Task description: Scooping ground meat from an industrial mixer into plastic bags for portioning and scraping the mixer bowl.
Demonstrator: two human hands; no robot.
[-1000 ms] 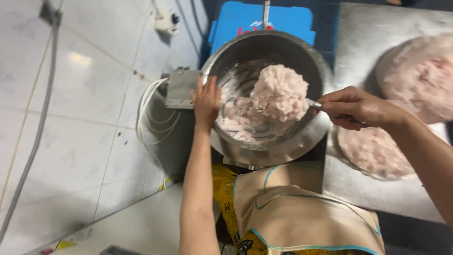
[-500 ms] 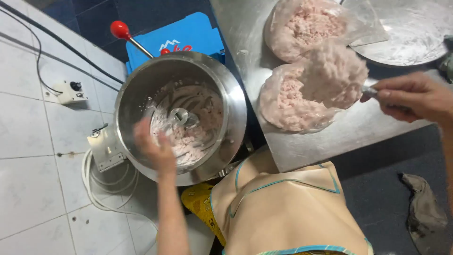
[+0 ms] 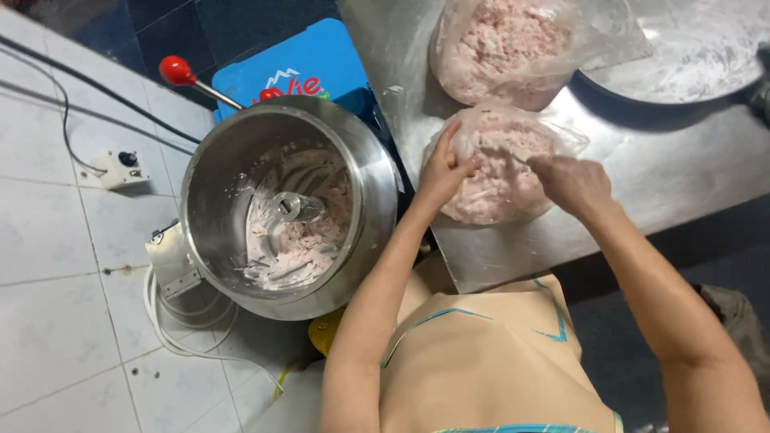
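The near plastic bag [image 3: 497, 172] lies on the steel table [image 3: 642, 184] and is full of pink minced meat. The left hand [image 3: 443, 172] pinches the bag's left rim between thumb and fingers. The right hand [image 3: 571, 183] is over the bag's right side, fingers curled down into the opening; whether it grips a spoon handle or only the plastic I cannot tell, because a thin grey line at its fingertips is too blurred.

Behind it a second bag [image 3: 513, 48], also full of the same meat, touches the near one. A round steel tray [image 3: 690, 56] with white smears sits at the far right, partly cut off by the frame.

The big steel bowl [image 3: 281, 204] stands left of the table, just beside its edge. Inside are only smears and small lumps of meat around a centre hub [image 3: 289, 207]. A lever with a red knob [image 3: 178, 70] sticks out behind it, over a blue box [image 3: 305, 68].

The near bag is close to the table's front edge. White cables [image 3: 184, 329] loop on the tiled floor [image 3: 64, 265] below the bowl. An apron [image 3: 481, 361] hides the floor below the arms.
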